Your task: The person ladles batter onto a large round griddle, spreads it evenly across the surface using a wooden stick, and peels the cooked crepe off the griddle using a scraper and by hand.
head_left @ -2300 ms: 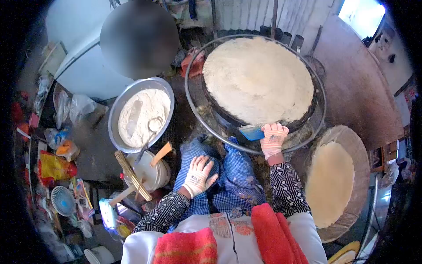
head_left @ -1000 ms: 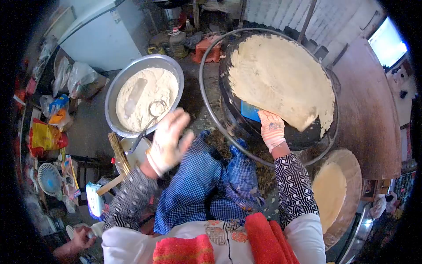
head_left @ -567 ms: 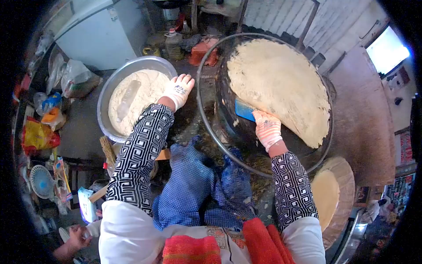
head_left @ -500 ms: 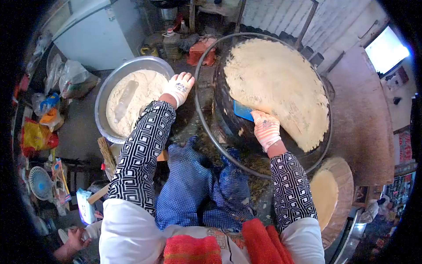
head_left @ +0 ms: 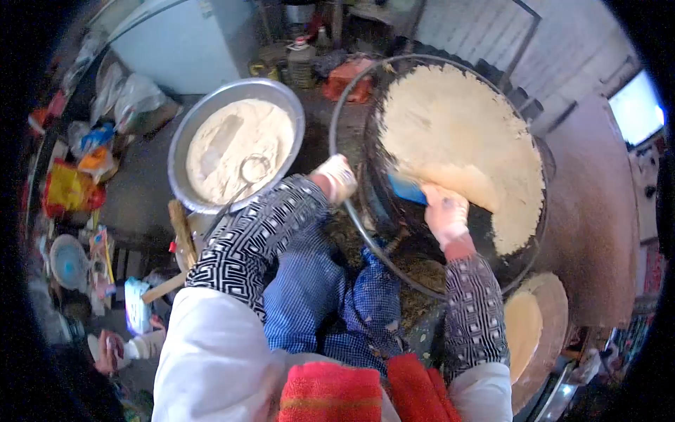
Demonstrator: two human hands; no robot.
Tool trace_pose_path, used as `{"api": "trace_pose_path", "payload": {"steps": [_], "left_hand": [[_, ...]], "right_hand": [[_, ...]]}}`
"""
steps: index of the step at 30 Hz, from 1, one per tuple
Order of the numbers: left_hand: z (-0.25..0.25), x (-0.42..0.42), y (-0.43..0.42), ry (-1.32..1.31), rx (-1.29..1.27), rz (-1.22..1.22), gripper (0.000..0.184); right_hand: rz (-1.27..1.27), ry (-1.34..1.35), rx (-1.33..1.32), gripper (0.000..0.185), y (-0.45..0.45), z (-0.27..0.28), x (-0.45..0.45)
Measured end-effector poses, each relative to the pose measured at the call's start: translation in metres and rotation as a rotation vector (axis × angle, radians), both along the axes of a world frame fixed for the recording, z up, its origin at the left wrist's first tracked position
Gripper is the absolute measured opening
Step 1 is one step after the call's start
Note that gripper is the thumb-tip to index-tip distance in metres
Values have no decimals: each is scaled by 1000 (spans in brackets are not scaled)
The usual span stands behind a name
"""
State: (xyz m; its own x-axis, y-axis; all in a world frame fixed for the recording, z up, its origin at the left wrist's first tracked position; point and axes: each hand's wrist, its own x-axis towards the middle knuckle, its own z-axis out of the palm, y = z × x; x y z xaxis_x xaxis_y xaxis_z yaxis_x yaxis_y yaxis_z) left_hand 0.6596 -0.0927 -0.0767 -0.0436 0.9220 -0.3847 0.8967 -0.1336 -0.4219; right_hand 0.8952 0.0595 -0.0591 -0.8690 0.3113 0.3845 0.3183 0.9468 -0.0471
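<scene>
My right hand (head_left: 447, 211), in a striped glove, grips a blue scraper (head_left: 408, 188). Its blade sits at the near left edge of a large thin pancake (head_left: 457, 126), where the edge is raised in a fold. The pancake covers most of a round dark griddle (head_left: 481, 228); bare griddle shows nearest me. My left hand (head_left: 337, 177), gloved and slightly blurred, is over the left side of the metal ring (head_left: 335, 130) around the griddle. Its fingers look curled in; whether they hold anything is hidden.
Left stands a metal basin (head_left: 174, 151) of pale batter (head_left: 246, 141) with a wire-ended tool (head_left: 254, 169) in it. At lower right, a round tray (head_left: 552, 323) carries a pale pancake stack (head_left: 522, 330). Another person's hand (head_left: 109, 352) shows at lower left.
My left hand has moved right and down from beside the basin to the ring, its fingers curling. The pancake's edge by the scraper has lifted more. The whole view has shifted slightly.
</scene>
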Motion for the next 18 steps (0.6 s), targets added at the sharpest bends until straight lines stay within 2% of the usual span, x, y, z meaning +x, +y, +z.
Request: {"api": "trace_pose_path", "payload": {"steps": [1, 2, 3, 5, 6, 7, 9, 10, 12, 15, 16, 17, 18], "left_hand": [[15, 31, -7, -34, -91, 4, 15], [1, 54, -10, -82, -119, 50, 17], [8, 87, -16, -153, -118, 97, 17], [-17, 148, -20, -173, -58, 98, 16], [-43, 178, -12, -238, -106, 56, 18], [-20, 212, -25, -393, 10, 42, 23], [-25, 260, -32, -651, 200, 0, 48], [-40, 272, -46, -771, 512, -160, 52], [-32, 254, -56, -942, 593, -337, 51], [26, 207, -71, -962, 537, -240, 47], [41, 180, -76, -908, 605, -196, 45], [58, 157, -81, -835, 543, -63, 43], [54, 128, -83, -774, 693, -77, 40]], "right_hand": [[57, 60, 28, 27, -2, -4, 15], [40, -37, 24, 26, -11, 4, 34], [133, 21, 38, 26, -10, -2, 60], [208, 35, -8, 23, -18, -1, 108], [232, 65, 25, 22, -17, -8, 126], [206, 56, -19, 22, -22, -3, 131], [159, 63, -37, 24, -24, 3, 123], [147, 75, -21, 26, -22, -7, 112], [96, -49, 45, 30, -15, -16, 71], [50, 9, 98, 29, -11, -31, 52], [44, 11, 107, 29, -9, -28, 43], [37, 18, 122, 29, -7, -27, 40], [14, -9, 132, 29, -5, -25, 35]]}}
